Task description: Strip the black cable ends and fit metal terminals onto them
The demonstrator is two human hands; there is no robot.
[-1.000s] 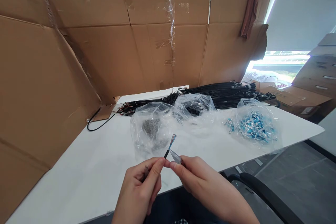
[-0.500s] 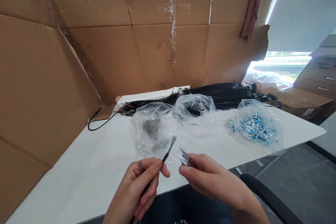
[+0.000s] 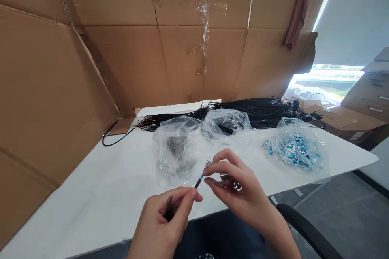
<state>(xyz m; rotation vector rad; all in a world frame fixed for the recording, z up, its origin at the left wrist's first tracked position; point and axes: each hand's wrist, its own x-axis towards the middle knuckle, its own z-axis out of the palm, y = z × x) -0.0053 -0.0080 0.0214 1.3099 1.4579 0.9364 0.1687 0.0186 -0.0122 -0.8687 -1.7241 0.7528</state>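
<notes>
My left hand [image 3: 167, 218] is closed on a thin black cable [image 3: 198, 183], its stripped end pointing up and away from me. Fine coloured wires [image 3: 207, 165] fan out from that end. A small dark twisted bit [image 3: 169, 201] shows at the left index finger; what it is I cannot make out. My right hand [image 3: 240, 186] has its index fingertip and thumb at the wires. Tucked in its palm are small silver snips [image 3: 225, 181], partly hidden by the fingers.
Clear plastic bags lie on the white table [image 3: 100, 194]: one with dark fine pieces [image 3: 176, 145], one with blue and silver parts [image 3: 299, 149]. Behind them is a heap of black cables [image 3: 258, 111]. Cardboard walls [image 3: 176, 60] enclose the back and left. A chair armrest [image 3: 306, 230] is at right.
My right hand has moved in to the wires, and the snips have gone from pointing forward at the fingertips to lying back in the palm. The view has shifted slightly.
</notes>
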